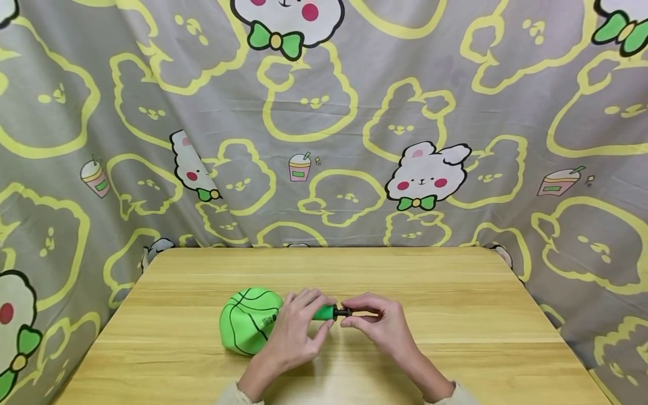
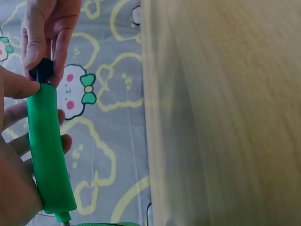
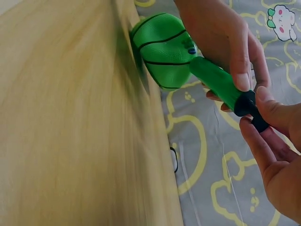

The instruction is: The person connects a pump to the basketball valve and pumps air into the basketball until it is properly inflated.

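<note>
A green ball (image 1: pixel 248 323) with black lines, dented and partly deflated, sits on the table left of both hands. My left hand (image 1: pixel 293 332) grips the green barrel of a small hand pump (image 2: pixel 49 150), its fingers wrapped round it. The pump's nozzle end points at the ball, and in the right wrist view it meets the ball (image 3: pixel 164 52) beside a small dark print. My right hand (image 1: pixel 379 323) pinches the black handle (image 3: pixel 258 122) at the pump's other end between thumb and fingers. A short length of black rod shows between handle and barrel.
The wooden table (image 1: pixel 455 281) stretches beneath the hands, its far edge against a grey curtain (image 1: pixel 329 129) with yellow outlined animals and white rabbits. The same curtain hangs along both sides.
</note>
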A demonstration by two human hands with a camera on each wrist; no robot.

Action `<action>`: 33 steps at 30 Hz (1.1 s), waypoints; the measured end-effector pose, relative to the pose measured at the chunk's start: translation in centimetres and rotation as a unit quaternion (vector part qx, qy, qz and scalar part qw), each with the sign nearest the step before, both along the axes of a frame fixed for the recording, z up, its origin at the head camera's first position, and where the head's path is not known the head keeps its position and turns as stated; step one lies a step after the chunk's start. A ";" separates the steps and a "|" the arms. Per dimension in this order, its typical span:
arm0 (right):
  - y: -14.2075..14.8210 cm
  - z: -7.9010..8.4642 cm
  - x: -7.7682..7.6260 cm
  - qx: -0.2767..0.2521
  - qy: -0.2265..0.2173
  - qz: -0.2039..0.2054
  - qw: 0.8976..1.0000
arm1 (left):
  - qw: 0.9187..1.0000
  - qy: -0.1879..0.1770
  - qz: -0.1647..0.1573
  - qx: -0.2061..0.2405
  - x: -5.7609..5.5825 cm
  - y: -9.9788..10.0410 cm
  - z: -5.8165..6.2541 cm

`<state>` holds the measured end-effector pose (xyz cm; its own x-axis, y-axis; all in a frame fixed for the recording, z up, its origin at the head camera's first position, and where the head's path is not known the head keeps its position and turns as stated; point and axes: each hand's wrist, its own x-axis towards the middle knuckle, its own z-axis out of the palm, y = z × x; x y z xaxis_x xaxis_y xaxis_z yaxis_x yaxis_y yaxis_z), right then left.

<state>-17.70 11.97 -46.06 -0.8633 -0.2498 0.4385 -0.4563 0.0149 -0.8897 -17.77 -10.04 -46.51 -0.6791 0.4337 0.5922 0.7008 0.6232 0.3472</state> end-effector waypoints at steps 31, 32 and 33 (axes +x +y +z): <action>5.8 4.1 -0.4 0.068 -0.017 0.054 0.996 | 1.000 -0.009 0.018 0.019 -0.6 -1.3 0.4; 6.0 4.2 -0.4 0.072 -0.018 0.056 0.996 | 1.000 -0.008 0.018 0.019 -0.6 -1.3 0.4; 6.2 4.3 -0.4 0.073 -0.018 0.057 0.996 | 1.000 -0.008 0.020 0.018 -0.6 -1.3 0.4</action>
